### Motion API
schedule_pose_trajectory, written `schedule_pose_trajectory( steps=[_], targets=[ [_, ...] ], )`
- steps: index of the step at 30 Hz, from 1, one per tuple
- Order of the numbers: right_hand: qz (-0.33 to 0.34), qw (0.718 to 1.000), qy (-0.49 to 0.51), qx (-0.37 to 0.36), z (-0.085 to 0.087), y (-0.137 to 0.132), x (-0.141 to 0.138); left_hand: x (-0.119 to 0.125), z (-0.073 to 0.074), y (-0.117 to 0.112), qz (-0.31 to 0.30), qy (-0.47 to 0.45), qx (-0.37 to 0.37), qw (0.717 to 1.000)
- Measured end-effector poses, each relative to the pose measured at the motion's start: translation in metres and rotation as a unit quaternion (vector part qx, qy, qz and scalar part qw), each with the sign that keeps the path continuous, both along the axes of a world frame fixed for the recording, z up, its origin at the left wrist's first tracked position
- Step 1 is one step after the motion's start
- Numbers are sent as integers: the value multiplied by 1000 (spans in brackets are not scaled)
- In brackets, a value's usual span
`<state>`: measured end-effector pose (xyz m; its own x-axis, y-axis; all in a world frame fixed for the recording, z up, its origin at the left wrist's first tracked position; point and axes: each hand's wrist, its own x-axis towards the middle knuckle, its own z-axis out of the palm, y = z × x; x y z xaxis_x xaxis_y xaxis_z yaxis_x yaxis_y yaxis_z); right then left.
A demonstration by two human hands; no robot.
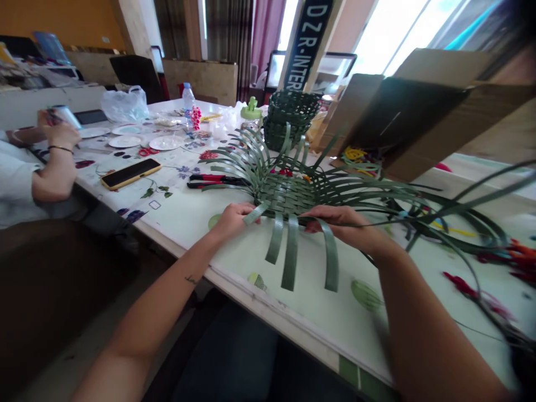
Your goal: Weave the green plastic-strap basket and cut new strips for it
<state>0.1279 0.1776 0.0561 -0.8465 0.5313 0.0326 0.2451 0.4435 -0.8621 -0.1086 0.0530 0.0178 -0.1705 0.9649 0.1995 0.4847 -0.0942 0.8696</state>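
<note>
A half-woven basket base [288, 192] of green plastic strips lies on the table, its loose strip ends fanning out on all sides. My left hand [235, 221] is closed at its front left corner, a strip bent over the fingers. My right hand [345, 224] pinches a long thin green strip at the front right edge; some fingertips are hidden behind the weave. Several flat strip ends [290, 254] hang toward me between the hands. Red-and-black handled pliers or cutters [213, 180] lie left of the weave, partly covered by strips.
A finished-looking dark green woven basket [290, 117] stands behind, beside an open cardboard box [419, 117]. A phone [131, 173], red scissors [148, 152] and white plates [166, 142] lie left. Another person's hands [61, 128] hold something at far left. Coiled strips [473, 223] spread right.
</note>
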Motion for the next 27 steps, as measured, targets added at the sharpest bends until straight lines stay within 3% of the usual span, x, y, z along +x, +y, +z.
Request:
schedule_pose_trajectory(
  steps=[3,6,8,10,11,13,15,16,19,21,27],
  targets=[
    [15,1000,18,18,-1,0,-1,-1,-1,-1,28,18,-36,999],
    [19,998,41,39,-7,2,-1,2,-7,-5,69,85,20,994],
    [19,997,62,47,-11,4,-1,7,-9,-13,123,166,63,976],
    [19,996,74,50,-14,4,-1,18,-10,-25,179,291,57,938],
    [19,996,77,49,-15,3,0,25,-10,-32,178,339,38,923],
    [21,995,85,47,-15,3,0,44,-9,-45,80,357,35,930],
    [27,994,99,39,-16,3,0,67,-8,-53,-30,321,79,943],
    [31,993,105,34,-17,3,0,77,-8,-54,-51,306,120,943],
    [40,992,112,34,-19,5,1,99,-5,-44,4,271,238,933],
    [37,993,105,44,-21,5,2,102,-3,-31,44,278,263,923],
    [-12,994,100,29,-28,-1,1,86,1,8,49,424,193,883]
  ],
)
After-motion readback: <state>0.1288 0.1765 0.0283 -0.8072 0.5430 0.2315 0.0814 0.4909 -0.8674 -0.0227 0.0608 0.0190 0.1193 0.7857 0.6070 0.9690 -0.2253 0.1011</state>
